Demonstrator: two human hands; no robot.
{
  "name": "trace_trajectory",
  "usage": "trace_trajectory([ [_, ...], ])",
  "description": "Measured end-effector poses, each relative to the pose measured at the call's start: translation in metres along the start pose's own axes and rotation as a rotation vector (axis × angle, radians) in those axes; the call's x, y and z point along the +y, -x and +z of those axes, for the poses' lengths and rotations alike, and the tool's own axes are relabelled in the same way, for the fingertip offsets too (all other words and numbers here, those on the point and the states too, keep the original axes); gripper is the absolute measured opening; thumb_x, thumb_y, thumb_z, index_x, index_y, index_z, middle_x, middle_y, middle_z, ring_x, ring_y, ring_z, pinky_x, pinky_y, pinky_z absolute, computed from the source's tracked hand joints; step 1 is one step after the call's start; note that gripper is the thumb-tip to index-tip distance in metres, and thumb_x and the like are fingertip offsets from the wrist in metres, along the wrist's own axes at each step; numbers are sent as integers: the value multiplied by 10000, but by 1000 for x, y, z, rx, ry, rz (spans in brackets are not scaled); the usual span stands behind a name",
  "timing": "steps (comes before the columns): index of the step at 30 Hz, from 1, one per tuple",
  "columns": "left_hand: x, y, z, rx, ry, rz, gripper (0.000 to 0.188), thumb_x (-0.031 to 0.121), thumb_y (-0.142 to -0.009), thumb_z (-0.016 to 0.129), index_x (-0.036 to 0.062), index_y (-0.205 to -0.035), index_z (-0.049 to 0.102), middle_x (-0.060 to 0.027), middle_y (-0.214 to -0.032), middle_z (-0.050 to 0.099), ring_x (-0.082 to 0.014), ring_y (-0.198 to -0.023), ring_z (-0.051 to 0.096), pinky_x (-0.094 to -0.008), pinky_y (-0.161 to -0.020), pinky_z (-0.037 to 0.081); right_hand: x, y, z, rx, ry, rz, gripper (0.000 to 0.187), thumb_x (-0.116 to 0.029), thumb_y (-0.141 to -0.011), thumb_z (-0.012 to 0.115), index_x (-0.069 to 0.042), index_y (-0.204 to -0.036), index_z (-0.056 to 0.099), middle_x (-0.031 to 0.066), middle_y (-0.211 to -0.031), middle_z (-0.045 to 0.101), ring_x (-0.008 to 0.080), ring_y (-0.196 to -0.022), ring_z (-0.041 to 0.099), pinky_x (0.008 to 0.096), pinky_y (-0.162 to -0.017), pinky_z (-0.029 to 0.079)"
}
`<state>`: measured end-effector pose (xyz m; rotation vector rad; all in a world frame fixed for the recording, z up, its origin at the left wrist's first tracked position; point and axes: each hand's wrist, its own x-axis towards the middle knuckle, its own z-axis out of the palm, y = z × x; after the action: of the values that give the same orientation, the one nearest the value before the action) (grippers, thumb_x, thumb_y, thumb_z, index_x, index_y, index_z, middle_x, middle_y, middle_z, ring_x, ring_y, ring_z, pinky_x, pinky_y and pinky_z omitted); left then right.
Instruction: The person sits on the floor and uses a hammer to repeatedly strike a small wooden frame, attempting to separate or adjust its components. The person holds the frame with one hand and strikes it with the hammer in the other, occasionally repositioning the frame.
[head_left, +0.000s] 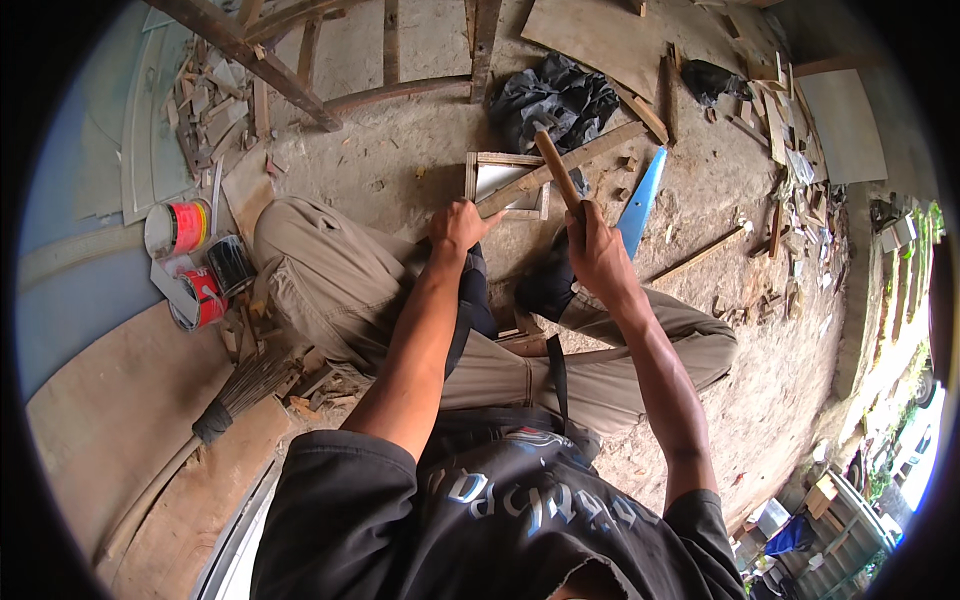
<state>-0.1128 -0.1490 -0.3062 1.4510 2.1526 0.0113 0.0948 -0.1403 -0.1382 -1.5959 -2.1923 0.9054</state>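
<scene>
My left hand (457, 227) is gripping the batten (602, 149) across the frame (471, 176), right hand (602, 255) clenching a wooden handle (556, 168), ideally keeping batten steady.

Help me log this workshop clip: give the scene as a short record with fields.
Left hand: at the near end of a wooden strip
Right hand: gripping a wooden handle; any tool head is unclear
Below strip: wooden frame
Beyond frame: black plastic bag
Right side: blue tapered blade
Left side: cans, broom
</scene>
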Motion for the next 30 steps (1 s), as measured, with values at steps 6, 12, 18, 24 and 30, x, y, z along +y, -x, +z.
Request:
trace_trajectory([
  [6,-3,0,-1,1,25,30,761,745,-697,626,-1,-833,685,-204,-835,701,-353,-799,700,-437,-666,564,16,9,8,-127,295,-55,270,-221,-948,496,-41,-1144,453,257,-659,605,451,-596,604,555,-546,473],
  [12,-1,-2,-1,-28,21,23,784,775,-693,596,16,-857,703,-188,-884,707,-347,-844,698,-428,-698,563,12,17,10,-52,359,-113,349,-243,-946,512,-42,-1230,484,219,-649,613,402,-573,620,498,-503,489],
  [18,-1,-3,0,-39,17,12,761,764,-702,596,31,-870,713,-186,-900,707,-347,-855,696,-429,-714,558,20,33,17,-100,421,-64,339,-278,-948,535,-32,-1181,513,214,-698,628,397,-598,623,493,-514,490],
  [24,-11,-6,11,13,47,31,755,753,-702,605,29,-887,716,-192,-892,705,-360,-851,693,-440,-712,554,-2,41,30,-119,343,30,374,-349,-964,490,-44,-1179,519,224,-765,642,405,-665,641,496,-571,512],
  [30,1,-8,7,-22,14,76,732,720,-691,646,23,-905,708,-200,-879,701,-390,-845,683,-450,-711,550,5,49,32,-90,328,157,331,-357,-956,502,-68,-1101,571,224,-792,644,408,-671,644,498,-576,515],
])
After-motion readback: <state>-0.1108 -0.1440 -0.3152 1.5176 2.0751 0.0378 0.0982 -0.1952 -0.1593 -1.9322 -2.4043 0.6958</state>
